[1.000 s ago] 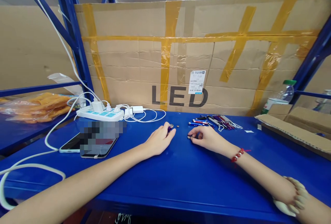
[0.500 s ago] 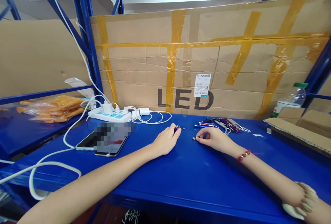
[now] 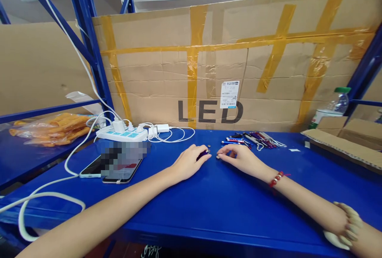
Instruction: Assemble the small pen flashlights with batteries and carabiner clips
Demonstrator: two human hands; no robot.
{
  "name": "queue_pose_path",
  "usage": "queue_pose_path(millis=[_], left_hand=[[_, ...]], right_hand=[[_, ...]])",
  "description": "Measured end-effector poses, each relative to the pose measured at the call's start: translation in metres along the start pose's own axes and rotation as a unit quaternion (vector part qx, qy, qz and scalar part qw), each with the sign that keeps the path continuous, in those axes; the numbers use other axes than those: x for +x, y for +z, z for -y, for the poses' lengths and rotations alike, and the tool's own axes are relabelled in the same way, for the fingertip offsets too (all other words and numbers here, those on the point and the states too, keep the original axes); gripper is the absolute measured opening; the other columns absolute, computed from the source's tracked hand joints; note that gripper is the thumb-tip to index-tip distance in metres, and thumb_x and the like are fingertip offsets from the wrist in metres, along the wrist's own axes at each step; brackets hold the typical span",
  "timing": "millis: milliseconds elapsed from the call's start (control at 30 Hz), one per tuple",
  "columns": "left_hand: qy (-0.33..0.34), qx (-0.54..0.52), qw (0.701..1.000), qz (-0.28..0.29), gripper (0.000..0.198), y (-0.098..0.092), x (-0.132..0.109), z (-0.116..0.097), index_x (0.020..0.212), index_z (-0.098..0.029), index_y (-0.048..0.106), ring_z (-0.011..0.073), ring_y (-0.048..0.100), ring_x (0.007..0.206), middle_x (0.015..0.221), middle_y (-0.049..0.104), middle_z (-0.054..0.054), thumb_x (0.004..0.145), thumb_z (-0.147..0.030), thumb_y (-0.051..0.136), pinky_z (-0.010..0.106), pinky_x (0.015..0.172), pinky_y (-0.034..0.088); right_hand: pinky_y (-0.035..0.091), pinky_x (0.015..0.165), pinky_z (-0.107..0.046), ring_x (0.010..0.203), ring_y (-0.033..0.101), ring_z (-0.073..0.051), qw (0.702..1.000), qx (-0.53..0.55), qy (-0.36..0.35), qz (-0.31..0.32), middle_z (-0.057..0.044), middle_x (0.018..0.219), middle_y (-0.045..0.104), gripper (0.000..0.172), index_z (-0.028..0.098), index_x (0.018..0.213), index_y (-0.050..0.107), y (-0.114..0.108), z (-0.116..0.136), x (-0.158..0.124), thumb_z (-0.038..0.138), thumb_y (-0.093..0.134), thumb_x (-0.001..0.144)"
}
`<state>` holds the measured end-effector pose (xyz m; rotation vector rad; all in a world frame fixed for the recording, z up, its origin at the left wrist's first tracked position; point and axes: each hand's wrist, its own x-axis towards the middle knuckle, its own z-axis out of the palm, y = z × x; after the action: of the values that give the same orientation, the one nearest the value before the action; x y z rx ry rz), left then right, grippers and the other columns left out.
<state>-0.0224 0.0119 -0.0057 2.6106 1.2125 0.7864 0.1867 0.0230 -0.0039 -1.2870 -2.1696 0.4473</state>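
Note:
My left hand (image 3: 188,162) rests on the blue table (image 3: 209,202) with its fingers closed round a small dark purple tube (image 3: 203,154), whose tip pokes out toward the right. My right hand (image 3: 238,157) lies just right of it, thumb and fingers pinched on a small round coin-like cell (image 3: 218,157) at the table surface. Another tiny round cell (image 3: 209,146) lies on the table just beyond the tube. A red bead bracelet (image 3: 275,179) is on my right wrist.
A heap of coloured pen-like tubes (image 3: 253,138) lies behind my right hand. Two phones (image 3: 115,166), a power strip (image 3: 121,132) and white cables are at the left. An open cardboard box (image 3: 343,138) and a water bottle (image 3: 331,111) stand at the right; a taped cardboard sheet (image 3: 227,63) backs the table.
My hands have come closer together, the right hand sliding left toward the tube held in the left. The view has shifted slightly.

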Motion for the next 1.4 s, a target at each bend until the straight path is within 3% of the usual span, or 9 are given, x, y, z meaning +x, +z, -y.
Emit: queue_pose_path(millis=[100,233,433,633,900,1067,1167,1267,1400], left_hand=[[0.034,0.012,0.999,0.014,0.025,0.001,0.000,0.000,0.094,-0.021,0.056,0.0174,0.050,0.085,0.093,0.063,0.001,0.092,-0.036,0.036,0.030,0.076,0.041],[0.068,0.023,0.997,0.026,0.025,0.000,0.000,-0.002,0.099,-0.021,0.057,0.0170,0.049,0.084,0.094,0.063,0.002,0.091,-0.034,0.038,0.029,0.076,0.041],[0.083,0.031,0.995,0.041,0.025,-0.002,-0.002,-0.007,0.100,-0.020,0.057,0.0169,0.050,0.083,0.093,0.062,0.002,0.092,-0.032,0.036,0.028,0.074,0.042],[0.040,0.010,0.999,-0.018,0.026,-0.003,-0.001,-0.007,0.097,-0.021,0.055,0.0162,0.053,0.083,0.089,0.062,0.001,0.093,-0.033,0.033,0.028,0.075,0.044],[0.017,-0.056,0.997,-0.047,0.026,-0.002,-0.001,-0.005,0.108,-0.026,0.052,0.0182,0.059,0.099,0.111,0.063,0.001,0.086,-0.038,0.048,0.030,0.086,0.045],[-0.085,-0.105,0.989,-0.065,0.027,-0.002,0.000,-0.001,0.108,-0.023,0.041,0.0185,0.064,0.077,0.079,0.065,0.000,0.088,-0.041,0.042,0.031,0.073,0.047],[-0.126,-0.100,0.983,-0.089,0.024,-0.001,0.001,0.002,0.105,-0.024,0.038,0.0188,0.062,0.068,0.074,0.062,-0.002,0.089,-0.041,0.037,0.032,0.067,0.046],[-0.121,-0.108,0.982,-0.096,0.021,-0.001,0.001,0.002,0.104,-0.024,0.039,0.0172,0.060,0.064,0.072,0.061,-0.003,0.090,-0.039,0.034,0.031,0.066,0.045],[-0.079,-0.113,0.986,-0.090,0.018,0.000,-0.001,-0.002,0.097,-0.024,0.050,0.0156,0.061,0.074,0.080,0.063,-0.002,0.085,-0.037,0.046,0.029,0.071,0.046]], right_hand=[[0.041,0.048,-0.023,0.056,0.050,-0.010,0.987,0.160,0.019,0.020,-0.005,0.078,0.063,0.039,0.016,0.097,0.066,0.004,0.012,-0.001,0.047,0.050,0.079],[0.038,0.043,-0.020,0.051,0.045,-0.008,0.969,0.241,0.037,0.025,-0.002,0.064,0.058,0.043,0.014,0.096,0.067,0.005,0.027,-0.005,0.050,0.057,0.074],[0.036,0.042,-0.019,0.052,0.044,-0.007,0.962,0.269,0.040,0.025,-0.001,0.062,0.056,0.039,0.014,0.086,0.068,0.006,0.029,-0.008,0.050,0.062,0.070],[0.036,0.042,-0.018,0.051,0.043,-0.006,0.946,0.313,0.084,0.010,0.002,0.062,0.052,0.038,0.015,0.081,0.064,0.004,0.031,-0.008,0.051,0.062,0.069],[0.032,0.040,-0.017,0.054,0.042,-0.006,0.918,0.374,0.129,-0.015,0.000,0.072,0.054,0.039,0.016,0.077,0.060,0.001,0.035,-0.008,0.053,0.066,0.064],[0.032,0.041,-0.017,0.054,0.041,-0.005,0.921,0.365,0.138,-0.010,0.000,0.073,0.054,0.039,0.017,0.079,0.061,0.002,0.032,-0.007,0.053,0.066,0.064],[0.031,0.042,-0.017,0.055,0.041,-0.006,0.923,0.360,0.138,-0.015,0.001,0.073,0.054,0.039,0.017,0.080,0.062,0.003,0.031,-0.005,0.053,0.067,0.064],[0.030,0.041,-0.017,0.055,0.041,-0.006,0.925,0.355,0.135,-0.025,0.000,0.073,0.054,0.041,0.017,0.085,0.064,0.003,0.029,-0.004,0.052,0.068,0.063],[0.031,0.042,-0.018,0.055,0.041,-0.007,0.929,0.345,0.129,-0.043,-0.002,0.075,0.057,0.042,0.016,0.084,0.066,0.001,0.026,-0.002,0.052,0.067,0.063]])
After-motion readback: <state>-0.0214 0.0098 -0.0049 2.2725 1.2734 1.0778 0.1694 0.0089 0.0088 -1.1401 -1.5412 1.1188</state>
